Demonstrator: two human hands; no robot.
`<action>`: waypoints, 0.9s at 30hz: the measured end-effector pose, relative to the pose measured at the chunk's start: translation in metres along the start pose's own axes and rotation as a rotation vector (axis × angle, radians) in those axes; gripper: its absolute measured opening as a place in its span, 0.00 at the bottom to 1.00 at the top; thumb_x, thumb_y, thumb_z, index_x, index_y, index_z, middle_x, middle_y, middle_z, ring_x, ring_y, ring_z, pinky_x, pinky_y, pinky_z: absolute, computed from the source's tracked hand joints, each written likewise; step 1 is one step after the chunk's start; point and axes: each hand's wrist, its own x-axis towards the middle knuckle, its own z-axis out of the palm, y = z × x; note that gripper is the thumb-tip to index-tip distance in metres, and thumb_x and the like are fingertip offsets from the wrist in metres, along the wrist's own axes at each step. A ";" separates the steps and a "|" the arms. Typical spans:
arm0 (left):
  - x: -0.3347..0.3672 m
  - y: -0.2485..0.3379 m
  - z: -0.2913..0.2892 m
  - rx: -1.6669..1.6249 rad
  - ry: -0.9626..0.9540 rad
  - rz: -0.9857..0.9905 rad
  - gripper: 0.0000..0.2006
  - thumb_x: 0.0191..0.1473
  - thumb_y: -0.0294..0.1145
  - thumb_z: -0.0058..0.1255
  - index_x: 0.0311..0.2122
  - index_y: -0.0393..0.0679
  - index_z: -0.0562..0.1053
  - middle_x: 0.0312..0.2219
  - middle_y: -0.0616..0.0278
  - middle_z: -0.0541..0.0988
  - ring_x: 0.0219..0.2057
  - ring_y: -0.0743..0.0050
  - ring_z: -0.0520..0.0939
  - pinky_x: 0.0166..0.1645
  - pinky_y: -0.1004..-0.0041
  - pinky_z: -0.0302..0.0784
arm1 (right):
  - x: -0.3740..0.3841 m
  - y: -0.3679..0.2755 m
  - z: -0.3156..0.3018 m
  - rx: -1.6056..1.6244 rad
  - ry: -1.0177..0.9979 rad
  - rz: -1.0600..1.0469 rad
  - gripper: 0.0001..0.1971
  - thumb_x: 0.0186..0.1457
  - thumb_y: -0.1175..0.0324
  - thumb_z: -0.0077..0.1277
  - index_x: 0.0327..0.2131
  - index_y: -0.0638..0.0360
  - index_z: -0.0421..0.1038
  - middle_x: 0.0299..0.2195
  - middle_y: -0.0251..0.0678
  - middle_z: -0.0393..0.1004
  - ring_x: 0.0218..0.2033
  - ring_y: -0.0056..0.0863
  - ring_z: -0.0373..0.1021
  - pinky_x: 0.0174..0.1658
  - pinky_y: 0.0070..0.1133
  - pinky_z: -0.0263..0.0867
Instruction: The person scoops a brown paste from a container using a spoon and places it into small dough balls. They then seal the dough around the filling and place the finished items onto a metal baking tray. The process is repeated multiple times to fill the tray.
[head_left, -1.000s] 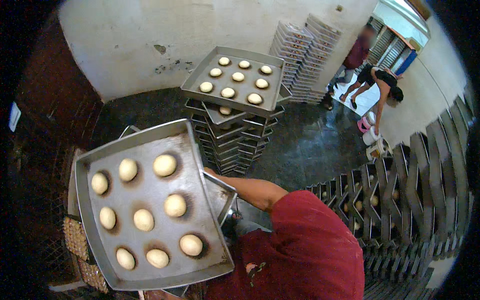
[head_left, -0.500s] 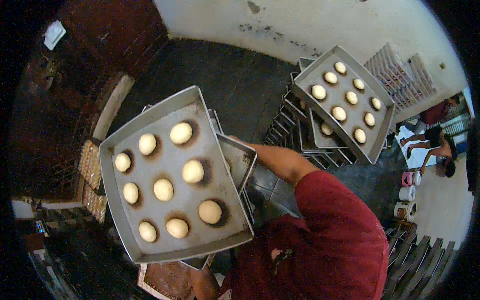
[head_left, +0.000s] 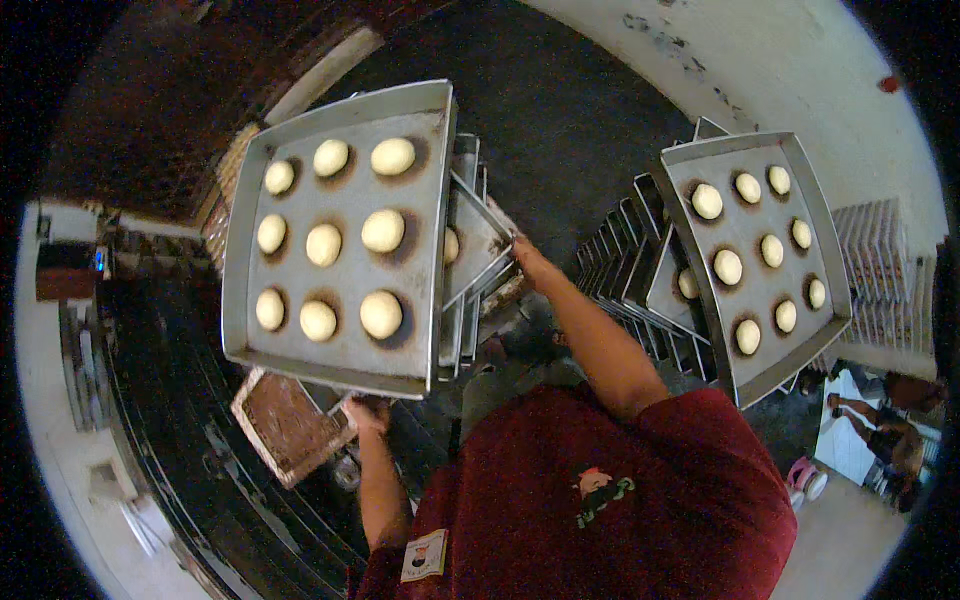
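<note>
A metal baking tray (head_left: pixel 340 371) with several round pale dough balls (head_left: pixel 323 244) lies on top of a staggered stack in front of me. Beneath it, turned at an angle, a second tray (head_left: pixel 474 232) pokes out its corner, with part of a dough ball showing. My right hand (head_left: pixel 533 262) is closed on that corner. My left hand (head_left: pixel 368 412) is closed at a tray corner below the stack's near edge; its fingers are partly hidden.
To the right, a tall stack of crisscrossed trays bears another dough-filled tray (head_left: pixel 690 200). Beyond it stand stacked racks (head_left: pixel 872 250) by the wall. A brown-surfaced, pale-edged tray (head_left: pixel 290 425) sits low left. Another person (head_left: pixel 893 440) is at the far right.
My view has turned, so the right-hand stack appears farther right and lower. The trays before me appear higher and straighter, and my left forearm shows more fully. Both hands keep their grip.
</note>
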 end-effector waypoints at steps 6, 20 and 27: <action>0.034 -0.007 -0.021 0.147 0.038 0.107 0.26 0.59 0.55 0.48 0.56 0.51 0.70 0.59 0.62 0.70 0.61 0.57 0.68 0.60 0.50 0.65 | 0.056 0.037 -0.027 -0.471 -0.071 -0.236 0.24 0.50 0.60 0.54 0.50 0.61 0.76 0.47 0.38 0.77 0.47 0.34 0.71 0.52 0.31 0.65; -0.052 0.009 -0.040 0.441 0.144 0.809 0.14 0.64 0.41 0.54 0.47 0.41 0.74 0.31 0.70 0.75 0.31 0.80 0.74 0.40 0.76 0.71 | -0.149 -0.063 0.089 -0.489 0.546 -1.115 0.09 0.64 0.68 0.57 0.40 0.65 0.77 0.36 0.32 0.78 0.37 0.21 0.71 0.44 0.22 0.69; -0.130 0.099 0.017 0.332 0.028 0.813 0.08 0.61 0.27 0.56 0.44 0.37 0.76 0.35 0.65 0.78 0.38 0.75 0.78 0.48 0.72 0.74 | -0.173 -0.096 0.223 -1.842 0.122 -1.046 0.17 0.56 0.58 0.60 0.38 0.65 0.78 0.36 0.52 0.79 0.38 0.51 0.76 0.44 0.39 0.72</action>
